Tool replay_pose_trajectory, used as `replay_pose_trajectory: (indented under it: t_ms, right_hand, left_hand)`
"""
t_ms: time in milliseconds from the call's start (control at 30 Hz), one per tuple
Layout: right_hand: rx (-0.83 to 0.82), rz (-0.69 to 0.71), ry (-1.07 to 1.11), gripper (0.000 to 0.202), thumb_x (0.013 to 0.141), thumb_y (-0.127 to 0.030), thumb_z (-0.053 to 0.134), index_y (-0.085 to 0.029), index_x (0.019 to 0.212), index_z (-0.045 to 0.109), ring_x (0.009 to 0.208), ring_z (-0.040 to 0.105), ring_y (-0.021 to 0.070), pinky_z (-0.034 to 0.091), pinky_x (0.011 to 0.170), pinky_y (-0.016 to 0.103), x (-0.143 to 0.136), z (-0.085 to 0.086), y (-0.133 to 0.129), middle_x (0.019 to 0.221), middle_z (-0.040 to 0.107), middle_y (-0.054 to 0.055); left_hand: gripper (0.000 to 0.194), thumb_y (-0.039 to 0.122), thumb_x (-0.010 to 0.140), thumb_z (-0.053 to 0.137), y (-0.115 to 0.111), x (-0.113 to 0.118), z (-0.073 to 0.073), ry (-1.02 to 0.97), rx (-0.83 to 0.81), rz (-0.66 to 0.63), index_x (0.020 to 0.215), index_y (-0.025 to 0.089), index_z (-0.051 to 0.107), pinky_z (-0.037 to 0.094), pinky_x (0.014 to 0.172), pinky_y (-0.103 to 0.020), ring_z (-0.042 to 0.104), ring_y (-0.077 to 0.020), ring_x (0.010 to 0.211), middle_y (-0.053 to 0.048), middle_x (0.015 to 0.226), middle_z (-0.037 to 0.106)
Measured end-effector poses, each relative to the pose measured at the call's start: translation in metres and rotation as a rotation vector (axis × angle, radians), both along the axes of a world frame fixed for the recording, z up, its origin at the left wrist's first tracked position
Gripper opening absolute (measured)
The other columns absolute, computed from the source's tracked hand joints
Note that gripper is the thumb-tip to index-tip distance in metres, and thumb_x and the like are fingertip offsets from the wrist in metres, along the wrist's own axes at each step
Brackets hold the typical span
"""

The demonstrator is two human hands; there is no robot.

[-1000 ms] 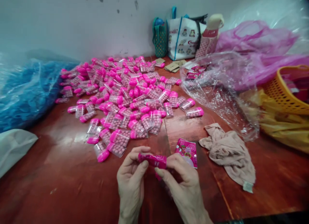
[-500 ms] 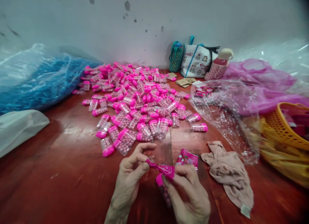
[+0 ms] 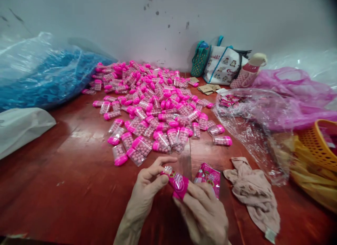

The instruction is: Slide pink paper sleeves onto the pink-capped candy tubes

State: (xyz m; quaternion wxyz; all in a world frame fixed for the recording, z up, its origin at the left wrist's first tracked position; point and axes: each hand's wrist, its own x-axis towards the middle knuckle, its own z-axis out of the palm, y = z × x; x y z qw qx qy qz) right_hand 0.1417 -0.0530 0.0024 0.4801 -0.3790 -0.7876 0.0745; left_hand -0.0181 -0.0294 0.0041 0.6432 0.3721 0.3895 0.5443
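Between my two hands is a candy container (image 3: 178,184) with a printed pink sleeve around it; its clear end points up and left. My left hand (image 3: 152,180) pinches that clear end between thumb and fingers. My right hand (image 3: 204,210) grips the sleeved part from the lower right, and its fingers hide the far end. Flat printed pink sleeves (image 3: 210,175) lie on the red table just beyond my right hand. Past my hands spreads a large heap of clear containers (image 3: 142,146) with pink caps and pink balls.
A beige cloth (image 3: 254,190) lies at the right, near a clear plastic bag (image 3: 250,132) and a yellow basket (image 3: 313,143). Blue pieces in a bag (image 3: 60,76) stand at the left. Bags (image 3: 222,65) lean on the back wall.
The container, earlier hanging below the sleeve at my right hand, is now inside the sleeve. The sleeve has opened out from a narrow twist. The view has shifted slightly.
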Motion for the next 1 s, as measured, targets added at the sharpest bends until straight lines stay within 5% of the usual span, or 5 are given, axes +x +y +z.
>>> replay_pose_trajectory:
  t_ms: [167, 367, 600, 867, 1000]
  right_hand:
    - [-0.357, -0.048, 0.410, 0.028, 0.071, -0.018, 0.070, -0.020, 0.098, 0.067, 0.065, 0.062, 0.0183, 0.052, 0.057, 0.030, -0.009, -0.010, -0.009, 0.077, 0.069, 0.005]
    - [-0.950, -0.112, 0.965, 0.009, 0.075, -0.029, 0.067, -0.021, 0.074, 0.069, 0.050, 0.059, 0.0125, 0.050, 0.047, 0.024, -0.016, -0.013, -0.015, 0.067, 0.067, 0.001]
    - [-0.434, -0.079, 0.434, 0.011, 0.074, -0.010, 0.064, -0.020, 0.077, 0.067, 0.073, 0.062, 0.0184, 0.049, 0.069, 0.031, -0.004, 0.000, -0.006, 0.078, 0.068, 0.004]
    - [-0.605, -0.263, 0.643, 0.010, 0.081, -0.019, 0.060, -0.019, 0.072, 0.064, 0.060, 0.054, 0.0123, 0.045, 0.055, 0.022, -0.015, -0.017, -0.004, 0.068, 0.057, 0.000]
    - [-0.503, -0.338, 0.716, 0.008, 0.080, -0.020, 0.060, -0.018, 0.073, 0.063, 0.075, 0.057, 0.0161, 0.047, 0.064, 0.025, -0.016, -0.021, -0.005, 0.081, 0.058, 0.004]
  left_hand:
    - [0.006, 0.018, 0.068, 0.070, -0.004, 0.007, 0.005, -0.138, -0.009, 0.064, 0.069, 0.022, 0.074, 0.035, 0.092, -0.040, 0.051, -0.0279, 0.111, -0.010, 0.111, 0.064]
    - [0.005, 0.018, 0.061, 0.075, -0.006, 0.007, 0.002, -0.032, 0.029, -0.014, 0.064, 0.023, 0.075, 0.044, 0.079, -0.036, 0.059, -0.0266, 0.094, -0.011, 0.117, 0.061]
    - [0.032, 0.046, 0.073, 0.062, -0.003, 0.004, -0.002, 0.143, 0.123, -0.095, 0.080, 0.017, 0.075, 0.036, 0.093, -0.043, 0.053, -0.0339, 0.107, -0.015, 0.122, 0.057]
    - [0.026, 0.020, 0.084, 0.051, -0.012, 0.019, -0.007, 0.187, 0.051, 0.044, 0.067, 0.017, 0.069, 0.032, 0.096, -0.039, 0.050, -0.0278, 0.110, -0.011, 0.124, 0.055]
    - [0.029, 0.020, 0.083, 0.052, -0.011, 0.023, -0.006, 0.128, 0.027, 0.084, 0.058, 0.016, 0.065, 0.034, 0.093, -0.038, 0.053, -0.0266, 0.105, -0.010, 0.124, 0.055]
